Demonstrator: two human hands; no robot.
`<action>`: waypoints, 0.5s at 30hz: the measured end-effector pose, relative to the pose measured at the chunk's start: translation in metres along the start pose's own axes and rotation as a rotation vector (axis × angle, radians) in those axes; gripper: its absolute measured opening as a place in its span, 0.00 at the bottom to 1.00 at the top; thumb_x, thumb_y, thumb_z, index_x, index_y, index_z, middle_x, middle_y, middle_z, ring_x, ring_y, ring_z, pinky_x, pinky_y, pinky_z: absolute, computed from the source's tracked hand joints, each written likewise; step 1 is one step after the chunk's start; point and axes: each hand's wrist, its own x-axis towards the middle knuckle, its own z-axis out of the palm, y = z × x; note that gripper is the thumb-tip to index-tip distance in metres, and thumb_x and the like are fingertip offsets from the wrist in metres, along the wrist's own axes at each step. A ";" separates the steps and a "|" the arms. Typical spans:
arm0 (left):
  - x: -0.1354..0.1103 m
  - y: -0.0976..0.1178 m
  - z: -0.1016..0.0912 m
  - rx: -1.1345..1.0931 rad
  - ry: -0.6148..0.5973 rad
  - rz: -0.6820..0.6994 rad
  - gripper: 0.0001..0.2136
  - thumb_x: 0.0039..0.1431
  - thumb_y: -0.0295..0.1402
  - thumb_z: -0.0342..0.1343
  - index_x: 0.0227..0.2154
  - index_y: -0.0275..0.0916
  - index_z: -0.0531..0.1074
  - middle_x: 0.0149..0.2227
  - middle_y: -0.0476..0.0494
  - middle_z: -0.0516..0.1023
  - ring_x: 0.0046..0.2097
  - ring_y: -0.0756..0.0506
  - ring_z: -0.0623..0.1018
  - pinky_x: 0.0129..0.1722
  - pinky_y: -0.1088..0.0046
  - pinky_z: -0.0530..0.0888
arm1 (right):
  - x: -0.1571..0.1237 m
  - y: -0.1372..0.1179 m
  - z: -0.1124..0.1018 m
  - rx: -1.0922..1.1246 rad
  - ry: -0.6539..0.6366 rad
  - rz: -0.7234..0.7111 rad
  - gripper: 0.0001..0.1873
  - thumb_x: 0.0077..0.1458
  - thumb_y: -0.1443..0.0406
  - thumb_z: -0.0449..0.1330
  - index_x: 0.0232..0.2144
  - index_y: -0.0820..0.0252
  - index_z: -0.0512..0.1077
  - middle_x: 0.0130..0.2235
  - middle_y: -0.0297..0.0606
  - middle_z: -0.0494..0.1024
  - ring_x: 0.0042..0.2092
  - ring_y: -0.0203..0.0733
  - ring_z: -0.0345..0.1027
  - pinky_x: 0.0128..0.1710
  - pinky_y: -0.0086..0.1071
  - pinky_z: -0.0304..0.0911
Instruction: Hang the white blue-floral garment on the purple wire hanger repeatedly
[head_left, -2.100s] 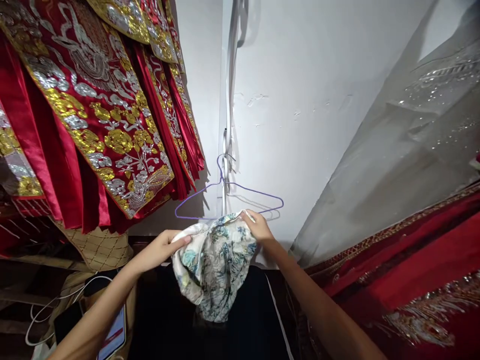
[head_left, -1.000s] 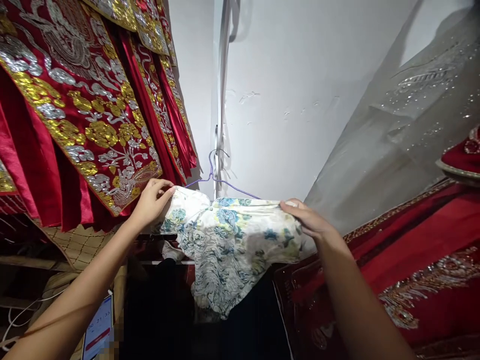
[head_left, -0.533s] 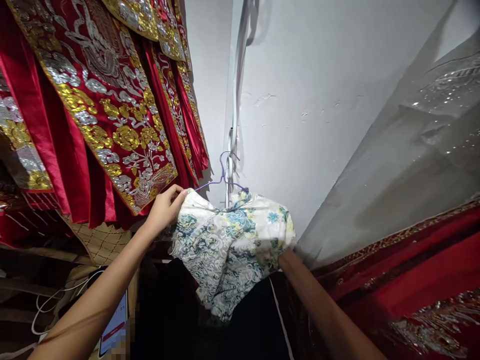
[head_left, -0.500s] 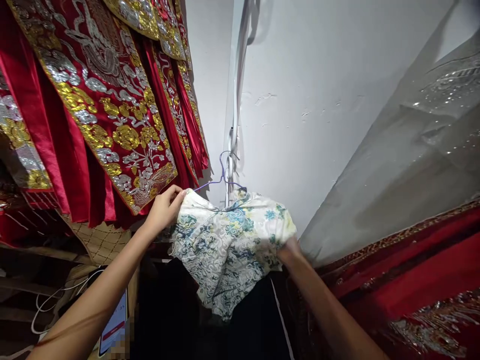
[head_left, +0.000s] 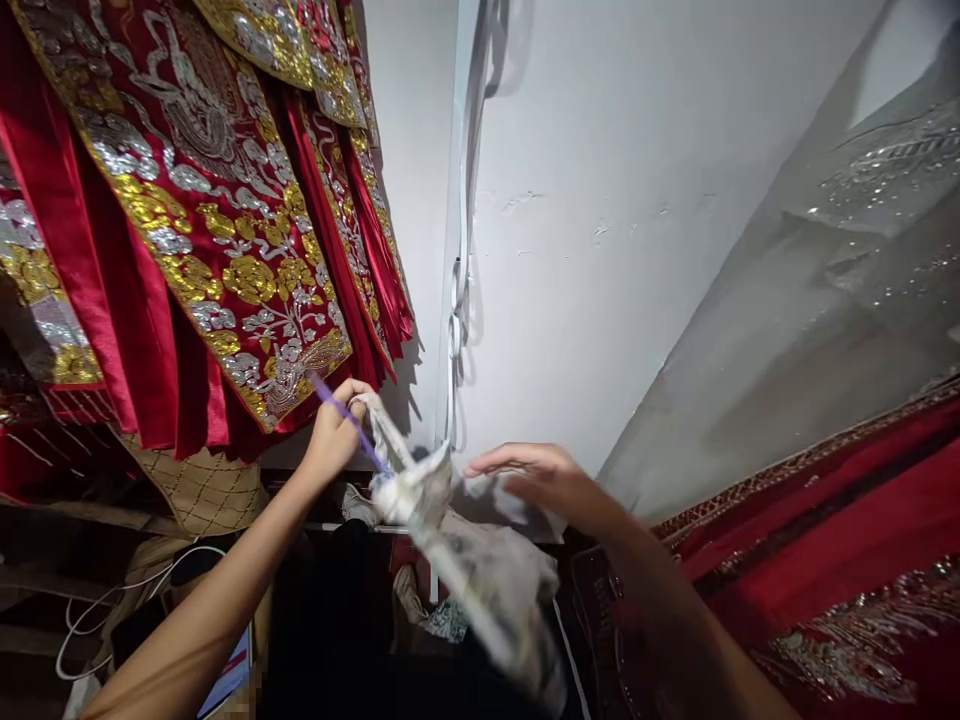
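Observation:
My left hand pinches a white shirt with a blue-green floral print by one shoulder, near the end of a purple wire hanger. The shirt is turned sideways, smeared by motion, and its cloth trails down to the right. Where the hanger sits inside the collar is too blurred to make out. My right hand is off the cloth, to the right of the collar, its fingers stretched out with nothing in them.
Red costumes with gold and silver embroidery hang at the left. A white strap runs down the pale wall. Plastic-covered clothing hangs at the right. Below are shoes, a phone and a white cable.
The shirt, spread facing me earlier, has swung sideways and downward, its hanger tilting left. My right hand has let go of the sleeve side and moved up, while my left keeps hold.

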 end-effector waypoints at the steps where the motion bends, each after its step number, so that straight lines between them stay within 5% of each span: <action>1: -0.006 0.007 0.005 -0.107 0.017 0.005 0.07 0.60 0.36 0.50 0.33 0.38 0.68 0.27 0.50 0.71 0.28 0.50 0.68 0.30 0.76 0.65 | 0.004 0.009 0.009 -0.138 0.047 -0.008 0.27 0.58 0.51 0.59 0.56 0.57 0.72 0.56 0.47 0.75 0.57 0.55 0.68 0.57 0.48 0.64; 4: -0.028 0.037 0.028 -0.407 0.048 -0.049 0.05 0.59 0.34 0.52 0.30 0.39 0.66 0.26 0.51 0.70 0.27 0.51 0.68 0.28 0.78 0.64 | 0.020 0.040 0.040 -0.532 0.229 -0.144 0.41 0.54 0.60 0.62 0.68 0.57 0.54 0.67 0.48 0.60 0.67 0.58 0.53 0.65 0.53 0.53; 7: -0.047 0.064 0.059 -0.791 -0.052 -0.230 0.03 0.54 0.29 0.54 0.28 0.39 0.64 0.25 0.52 0.69 0.24 0.52 0.66 0.25 0.78 0.63 | 0.033 0.066 0.075 -0.828 0.347 -0.320 0.51 0.49 0.67 0.61 0.70 0.64 0.42 0.70 0.53 0.49 0.71 0.64 0.37 0.67 0.61 0.40; 9: -0.056 0.068 0.077 -1.002 -0.129 -0.354 0.05 0.48 0.25 0.55 0.27 0.39 0.64 0.24 0.52 0.69 0.24 0.53 0.67 0.25 0.79 0.65 | 0.035 0.080 0.094 -0.906 0.434 -0.378 0.48 0.48 0.69 0.58 0.69 0.66 0.44 0.67 0.56 0.54 0.69 0.66 0.42 0.66 0.62 0.41; 11: -0.062 0.057 0.087 -1.081 -0.172 -0.450 0.09 0.43 0.22 0.55 0.30 0.39 0.67 0.28 0.50 0.73 0.28 0.52 0.73 0.31 0.78 0.70 | 0.031 0.092 0.100 -0.884 0.465 -0.349 0.42 0.48 0.69 0.57 0.66 0.64 0.52 0.60 0.55 0.64 0.62 0.64 0.56 0.61 0.58 0.53; 15: -0.075 0.010 0.077 -0.789 -0.214 -0.443 0.14 0.45 0.27 0.60 0.38 0.39 0.75 0.36 0.42 0.80 0.41 0.40 0.80 0.42 0.63 0.76 | 0.008 0.099 0.063 -0.828 0.551 -0.134 0.35 0.43 0.67 0.60 0.57 0.60 0.63 0.48 0.48 0.72 0.48 0.58 0.66 0.49 0.49 0.62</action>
